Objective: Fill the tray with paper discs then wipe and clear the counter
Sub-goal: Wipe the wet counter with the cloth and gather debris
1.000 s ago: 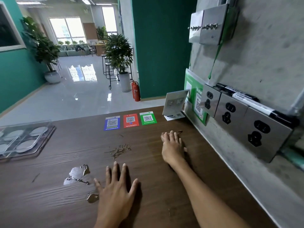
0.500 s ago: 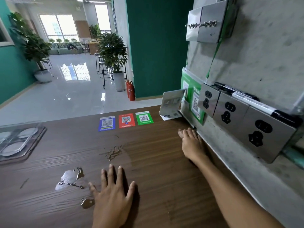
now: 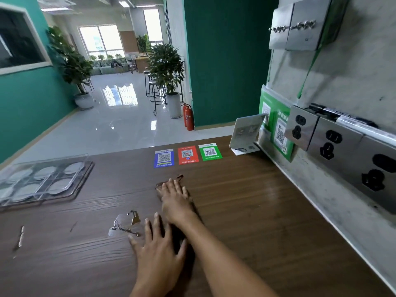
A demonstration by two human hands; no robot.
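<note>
Wiping stage, judged: the clear tray (image 3: 42,185) holds paper discs (image 3: 59,186) and sits well off to the left of both hands. Right hand (image 3: 174,199) lies flat on the wooden surface (image 3: 246,211), fingers (image 3: 171,184) pressed together, tips on a wet smear (image 3: 179,177). No cloth visible under it. Left hand (image 3: 158,254) flat, fingers spread, empty. The largest puddle (image 3: 125,224) lies just left of and beyond the left fingertips, long axis slanting toward the tray; left hand is nearer. A thin streak (image 3: 20,235) sits far left. QR cards (image 3: 187,155) lie beyond the right fingers; nothing blocks the way.
</note>
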